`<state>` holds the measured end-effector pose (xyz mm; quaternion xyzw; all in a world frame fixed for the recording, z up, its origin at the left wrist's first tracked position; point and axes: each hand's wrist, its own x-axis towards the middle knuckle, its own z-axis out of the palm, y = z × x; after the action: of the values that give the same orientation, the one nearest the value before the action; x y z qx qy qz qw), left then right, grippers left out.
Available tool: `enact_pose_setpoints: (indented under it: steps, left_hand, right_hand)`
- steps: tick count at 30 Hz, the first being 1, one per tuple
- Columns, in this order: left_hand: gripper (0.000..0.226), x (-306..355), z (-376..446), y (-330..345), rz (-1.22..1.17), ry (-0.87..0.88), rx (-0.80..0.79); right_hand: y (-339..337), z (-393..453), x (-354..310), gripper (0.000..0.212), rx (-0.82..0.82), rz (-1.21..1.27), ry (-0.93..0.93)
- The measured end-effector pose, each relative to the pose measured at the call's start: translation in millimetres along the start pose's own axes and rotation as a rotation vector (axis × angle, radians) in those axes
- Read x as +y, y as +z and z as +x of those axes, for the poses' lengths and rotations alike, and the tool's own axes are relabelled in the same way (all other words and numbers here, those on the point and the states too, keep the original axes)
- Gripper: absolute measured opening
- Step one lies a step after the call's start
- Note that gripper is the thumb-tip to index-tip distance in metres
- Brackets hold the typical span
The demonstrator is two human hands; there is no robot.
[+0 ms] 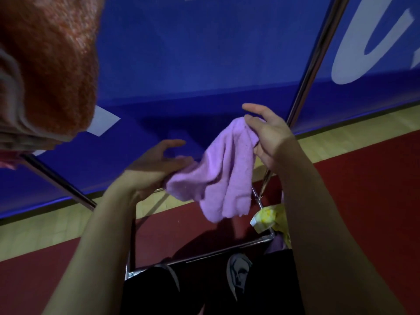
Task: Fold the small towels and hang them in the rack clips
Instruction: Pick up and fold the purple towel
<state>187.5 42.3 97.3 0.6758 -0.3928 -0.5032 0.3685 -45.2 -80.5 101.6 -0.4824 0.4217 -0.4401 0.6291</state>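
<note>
A small lilac towel (pixel 223 169) hangs crumpled between my two hands in the middle of the view. My left hand (pixel 156 167) grips its lower left corner, fingers partly spread. My right hand (pixel 270 135) pinches its upper right corner, with the index finger stretched out. An orange towel (pixel 52 62) hangs large and close at the upper left, over a grey towel (pixel 11 105). The rack's metal poles (pixel 318 55) run diagonally on the right and at the lower left. No clips show plainly.
A blue banner (pixel 204 53) with white lettering fills the background. Below it lie a pale wooden strip and red floor (pixel 368 173). A yellow towel (pixel 268 218) hangs at the rack's lower bar (pixel 204 258). My dark trousers and shoes show at the bottom.
</note>
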Motion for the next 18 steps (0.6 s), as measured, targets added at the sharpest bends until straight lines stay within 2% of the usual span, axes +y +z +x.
enact_pose_setpoints:
  steps: [3, 4, 9, 11, 14, 16, 18]
  left_hand:
    - [0.034, -7.4, 9.5, -21.5, 0.392, 0.089, 0.428]
    - [0.033, -11.9, 11.0, -28.1, 0.497, 0.074, 0.506]
    - [0.021, -15.7, 7.3, -32.1, 0.538, 0.012, 0.450]
    - [0.020, -12.4, 5.3, -35.7, 0.479, 0.030, 0.466]
    - [0.017, -13.0, 1.2, -46.9, 0.148, 0.074, 0.479]
    - [0.012, -13.1, 1.1, -52.6, -0.074, 0.087, 0.486]
    - [0.014, -12.5, 3.0, -54.5, -0.152, 0.097, 0.469]
  right_hand:
    - [-3.3, 0.1, 3.6, 0.024, 0.071, -0.294, -0.119]
    - [-4.5, -0.2, 2.2, 0.022, 0.111, -0.314, -0.141]
    - [-6.8, -1.0, -0.7, 0.021, 0.167, -0.379, -0.110]
    - [-8.6, -0.7, -1.4, 0.017, 0.213, -0.399, -0.113]
    - [-10.5, 1.0, -1.7, 0.023, 0.292, -0.351, -0.082]
    - [-9.4, 0.4, -4.4, 0.026, 0.303, -0.337, -0.027]
    - [-8.5, 0.0, -6.4, 0.022, 0.273, -0.345, 0.054]
